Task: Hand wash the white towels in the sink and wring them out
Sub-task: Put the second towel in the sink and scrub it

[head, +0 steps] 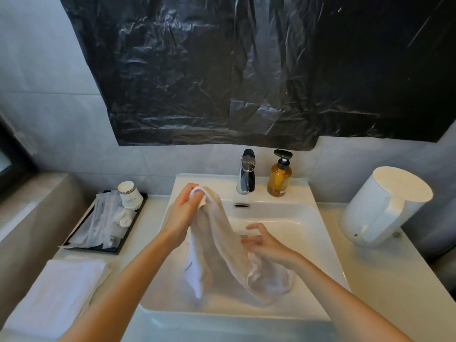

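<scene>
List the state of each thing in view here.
towel, lifted, draping into sink
left hand, grips its upper end
right hand, fingers spread, by towel
faucet, no stream visible
folded towel, flat on counter
soap bottle, upright

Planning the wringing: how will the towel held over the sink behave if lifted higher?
Probably floppy: the towel hangs limp from the left hand gripping its top end. Possibly heavy with water, since it looks greyer than the folded towel nearby.
</scene>
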Demonstrator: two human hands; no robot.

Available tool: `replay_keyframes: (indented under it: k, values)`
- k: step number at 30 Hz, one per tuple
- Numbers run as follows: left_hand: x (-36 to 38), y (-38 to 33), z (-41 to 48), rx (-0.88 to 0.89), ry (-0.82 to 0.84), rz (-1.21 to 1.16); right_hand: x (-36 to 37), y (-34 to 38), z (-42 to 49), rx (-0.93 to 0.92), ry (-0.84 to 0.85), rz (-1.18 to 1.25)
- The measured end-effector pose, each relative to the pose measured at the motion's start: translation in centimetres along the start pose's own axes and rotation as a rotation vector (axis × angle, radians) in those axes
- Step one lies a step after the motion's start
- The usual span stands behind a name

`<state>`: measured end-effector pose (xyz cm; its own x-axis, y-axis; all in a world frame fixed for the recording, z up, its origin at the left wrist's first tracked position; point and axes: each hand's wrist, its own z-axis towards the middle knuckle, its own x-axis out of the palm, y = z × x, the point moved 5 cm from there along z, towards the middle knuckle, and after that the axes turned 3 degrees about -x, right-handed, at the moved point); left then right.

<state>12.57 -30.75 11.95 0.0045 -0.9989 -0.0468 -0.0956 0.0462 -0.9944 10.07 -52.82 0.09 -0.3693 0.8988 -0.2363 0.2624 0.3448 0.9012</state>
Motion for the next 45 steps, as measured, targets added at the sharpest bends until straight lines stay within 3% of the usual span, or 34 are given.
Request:
replay_keyframes:
  k: [2,5,8,12,17,21,25,27,30,37,42,45]
  values:
    - [1.2,-0.8,-0.6,0.019,0.057,-0.01,1.9,0.9,-0.2,-0.035,0.139,-0.17]
    - [2.6,-1.8,-1.6,0.06,0.113,0.011,3.4,1.9,0.3,-0.082,-0.021,-0.318]
    - [1.1,-2.5,-1.4,0.082,0.021,0.025,1.6,4.1,-0.4,-0.107,-0.172,-0.366]
    - [-1.6,-3.8,-1.2,0.159,-0.137,0.108,-2.4,7.6,-2.2,-0.198,-0.372,-0.159]
    - [-2.5,-5.4,-0.5,0.178,-0.183,0.175,-5.1,14.5,-5.3,-0.362,-0.41,0.14]
    - [-1.2,-6.1,-1.3,0.127,0.052,0.196,-5.6,16.9,-6.5,-0.386,-0.409,0.193]
    - [1.4,-5.2,-2.7,0.05,0.466,0.432,-4.3,18.7,-7.2,-0.443,-0.353,0.205]
    - [3.2,-4.3,-3.0,0.04,0.528,0.515,-3.2,19.4,-7.2,-0.456,-0.296,0.162]
    - [4.6,-3.3,-2.6,0.111,0.451,0.533,-2.4,19.6,-7.4,-0.453,-0.244,0.118]
    - [2.6,-4.8,-2.0,0.196,0.219,0.57,-5.8,18.8,-8.1,-0.514,-0.4,-0.084]
    - [2.1,-9.3,-2.8,0.535,-0.19,0.966,-8.2,18.7,-8.4,-0.595,-0.537,-0.197]
    - [2.4,-9.3,-3.0,0.609,-0.239,0.981,-8.2,17.1,-8.1,-0.581,-0.522,-0.275]
